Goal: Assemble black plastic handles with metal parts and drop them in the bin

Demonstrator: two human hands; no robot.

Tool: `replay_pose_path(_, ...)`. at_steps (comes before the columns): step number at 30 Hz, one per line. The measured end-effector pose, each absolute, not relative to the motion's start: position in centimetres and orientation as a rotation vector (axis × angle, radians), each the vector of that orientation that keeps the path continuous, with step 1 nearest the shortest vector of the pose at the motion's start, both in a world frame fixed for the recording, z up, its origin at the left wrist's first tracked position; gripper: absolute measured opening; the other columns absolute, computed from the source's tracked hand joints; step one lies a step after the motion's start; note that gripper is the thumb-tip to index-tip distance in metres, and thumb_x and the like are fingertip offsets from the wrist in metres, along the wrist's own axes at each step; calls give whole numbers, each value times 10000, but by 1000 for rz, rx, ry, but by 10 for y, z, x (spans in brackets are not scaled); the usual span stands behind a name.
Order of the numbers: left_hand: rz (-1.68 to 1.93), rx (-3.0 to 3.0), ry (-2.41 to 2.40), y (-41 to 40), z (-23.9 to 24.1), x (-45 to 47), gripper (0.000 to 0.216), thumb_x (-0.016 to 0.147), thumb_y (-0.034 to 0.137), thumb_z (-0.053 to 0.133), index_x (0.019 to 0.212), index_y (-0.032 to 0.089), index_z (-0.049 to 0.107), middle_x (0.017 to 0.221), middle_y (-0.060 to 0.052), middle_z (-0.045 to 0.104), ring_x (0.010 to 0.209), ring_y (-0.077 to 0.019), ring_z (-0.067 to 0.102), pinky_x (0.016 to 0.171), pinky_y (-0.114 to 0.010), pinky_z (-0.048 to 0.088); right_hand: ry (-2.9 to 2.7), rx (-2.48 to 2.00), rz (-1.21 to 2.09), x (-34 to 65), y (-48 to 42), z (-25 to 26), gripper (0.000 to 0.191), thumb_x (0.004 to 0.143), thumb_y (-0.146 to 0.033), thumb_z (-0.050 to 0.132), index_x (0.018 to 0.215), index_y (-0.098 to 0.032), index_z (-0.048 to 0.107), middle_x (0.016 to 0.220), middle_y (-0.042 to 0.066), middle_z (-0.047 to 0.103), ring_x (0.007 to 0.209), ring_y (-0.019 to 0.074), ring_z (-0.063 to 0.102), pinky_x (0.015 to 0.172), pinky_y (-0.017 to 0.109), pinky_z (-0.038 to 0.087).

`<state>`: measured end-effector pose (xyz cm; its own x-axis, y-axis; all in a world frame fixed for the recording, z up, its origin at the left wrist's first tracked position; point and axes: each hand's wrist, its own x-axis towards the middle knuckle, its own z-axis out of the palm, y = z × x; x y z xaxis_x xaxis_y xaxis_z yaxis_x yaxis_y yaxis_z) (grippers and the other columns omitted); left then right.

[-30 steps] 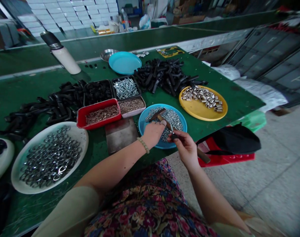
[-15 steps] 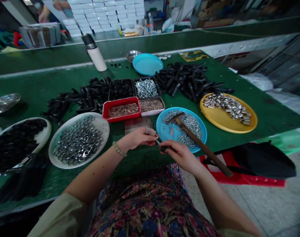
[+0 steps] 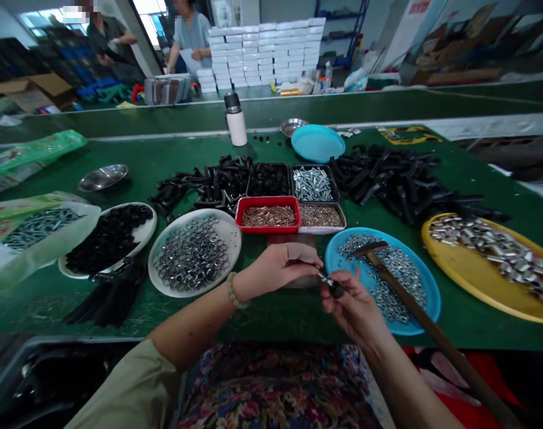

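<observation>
My right hand [image 3: 358, 307] is closed around a small black part [image 3: 337, 289] with a shiny metal end. The fingertips of my left hand [image 3: 275, 268] pinch at that metal end, so the two hands meet over the table's near side. Whether the left fingers hold a separate small piece, I cannot tell. Just under the left hand lies a flat metal plate [image 3: 293, 280], partly covered. Right of the hands, a blue plate [image 3: 331, 253] holds many small metal nuts. A hammer [image 3: 405, 298] rests across it, its wooden handle reaching over the table's edge.
Trays of pink-toned rivets [image 3: 271, 215], screws [image 3: 314, 183] and black pieces [image 3: 268, 179] stand ahead. A white plate of metal rings [image 3: 191, 256] is on the left. At right are a yellow plate [image 3: 459, 280] and black handle-like parts [image 3: 396, 173]. Two people work beyond the bench.
The view has swung up and to the left, showing more of the table's left side and the people behind. Both hands still meet at the small black part, now turned with its round end showing.
</observation>
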<state>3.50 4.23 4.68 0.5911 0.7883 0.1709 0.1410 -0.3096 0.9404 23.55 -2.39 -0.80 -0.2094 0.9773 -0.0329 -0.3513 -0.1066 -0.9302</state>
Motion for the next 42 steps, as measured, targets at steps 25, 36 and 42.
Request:
replay_pose_path(25,875,1704,868,35,69,17,440,869,262,562,1303,209,515,1103,-104,659,1023,-207,616,961,-364,454,-890,-878,1610,217,-6,-21,242,728,-398,773,890,-260,659,744,0,696,584,119,652,557,229,556)
replay_pose_path(36,512,1506,2472,134,46,-186,507,818,381,603,1212,76,510,1107,-257,647,1149,-412,548,963,-544,363,-880,-1001,1628,222,-1,-44,288,748,-386,758,967,-241,639,847,30,718,715,159,706,689,292,581)
replay_pose_path(42,465,1182,2552,176,7,-263,562,650,250,767,1105,48,506,1121,-263,625,1125,-391,561,924,-459,401,-885,-976,1672,203,7,-37,314,729,-392,771,960,-230,633,831,23,722,692,159,707,680,298,583)
